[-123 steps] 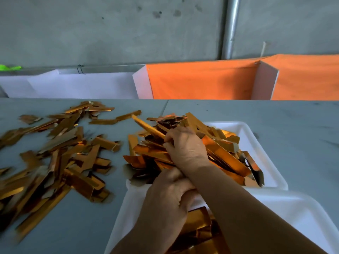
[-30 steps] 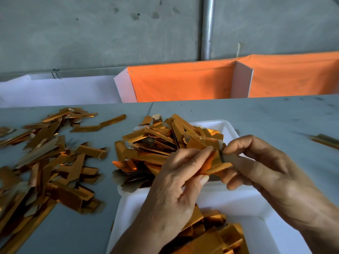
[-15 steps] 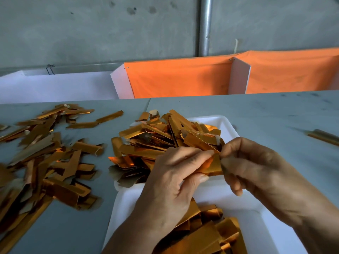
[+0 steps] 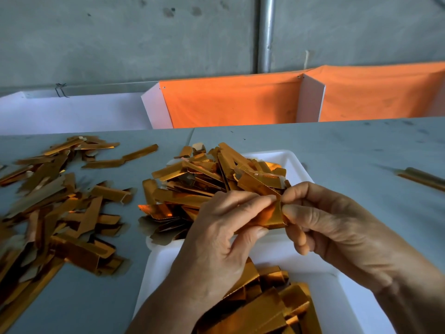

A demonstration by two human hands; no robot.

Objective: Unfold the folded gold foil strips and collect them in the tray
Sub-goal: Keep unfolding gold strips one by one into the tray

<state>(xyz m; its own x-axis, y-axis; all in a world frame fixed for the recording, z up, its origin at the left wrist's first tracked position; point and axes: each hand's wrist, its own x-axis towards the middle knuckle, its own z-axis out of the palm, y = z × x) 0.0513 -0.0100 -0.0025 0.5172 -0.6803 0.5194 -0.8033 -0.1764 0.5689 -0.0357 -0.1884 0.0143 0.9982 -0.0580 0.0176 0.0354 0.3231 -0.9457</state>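
Above tray rim (image 4: 298,162), pinched strip (image 4: 272,216)

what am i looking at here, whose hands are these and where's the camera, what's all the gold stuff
There is no machine here: a person works with two bare hands. The one picture comes from a camera worn on their head, looking forward and down, so the arms enter from the bottom edge.

The left hand and right hand together pinch one short gold foil strip, each at one end, above a white tray.

On the grey table lie three lots of gold strips: a loose scatter on the left, a heap at the far end of the tray spilling over its left rim, and a pile in the near tray by the wrists. One strip lies alone at the right. Behind the table are orange cloth panels and a concrete wall.
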